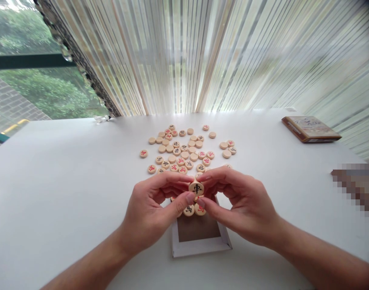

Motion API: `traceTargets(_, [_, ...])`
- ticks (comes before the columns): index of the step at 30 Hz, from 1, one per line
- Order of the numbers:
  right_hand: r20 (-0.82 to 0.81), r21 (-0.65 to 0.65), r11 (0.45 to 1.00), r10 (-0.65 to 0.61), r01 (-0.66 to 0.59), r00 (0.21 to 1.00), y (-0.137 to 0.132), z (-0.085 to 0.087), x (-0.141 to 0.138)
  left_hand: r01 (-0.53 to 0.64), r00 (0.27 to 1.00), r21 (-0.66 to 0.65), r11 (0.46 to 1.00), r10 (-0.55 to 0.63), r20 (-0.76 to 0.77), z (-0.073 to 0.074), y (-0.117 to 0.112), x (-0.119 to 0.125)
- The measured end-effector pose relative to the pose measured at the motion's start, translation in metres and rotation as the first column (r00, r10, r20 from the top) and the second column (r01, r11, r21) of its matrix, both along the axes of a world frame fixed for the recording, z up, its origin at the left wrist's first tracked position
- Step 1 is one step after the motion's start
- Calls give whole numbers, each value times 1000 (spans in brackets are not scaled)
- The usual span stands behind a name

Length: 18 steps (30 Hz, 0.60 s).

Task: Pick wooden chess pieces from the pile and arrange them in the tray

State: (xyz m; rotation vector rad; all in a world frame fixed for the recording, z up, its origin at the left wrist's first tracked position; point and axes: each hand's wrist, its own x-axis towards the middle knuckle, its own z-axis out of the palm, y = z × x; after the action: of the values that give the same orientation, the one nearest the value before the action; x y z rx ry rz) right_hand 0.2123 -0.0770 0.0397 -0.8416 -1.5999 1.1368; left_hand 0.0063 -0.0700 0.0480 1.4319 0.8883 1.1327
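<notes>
Between the fingertips of both hands is a round wooden Chinese chess piece (196, 188) with a black character facing me. My left hand (160, 205) pinches its left side with thumb and fingers, while my right hand (232, 201) grips the right side. Below them lies a shallow box (199, 246) with a white rim and brown inside. Several pieces rest in its far part, among them a piece with a black character (188, 210) and one with a red character (200, 209). My fingers hide part of that row.
Many loose chess pieces (184, 155), some face up and some blank side up, are scattered beyond my hands on the white table (81, 181). A flat brown box (311, 129) lies at the back right. A striped string curtain (178, 56) hangs behind the table.
</notes>
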Motion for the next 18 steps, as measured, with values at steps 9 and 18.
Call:
traceTargets(9, [9, 30, 999, -12, 12, 1000, 2, -1, 1, 27, 1000, -38, 999, -27, 6, -3, 1, -3])
traceTargets(18, [15, 22, 999, -39, 38, 999, 3, 0, 2, 40, 999, -60, 997, -40, 1, -3, 1, -2])
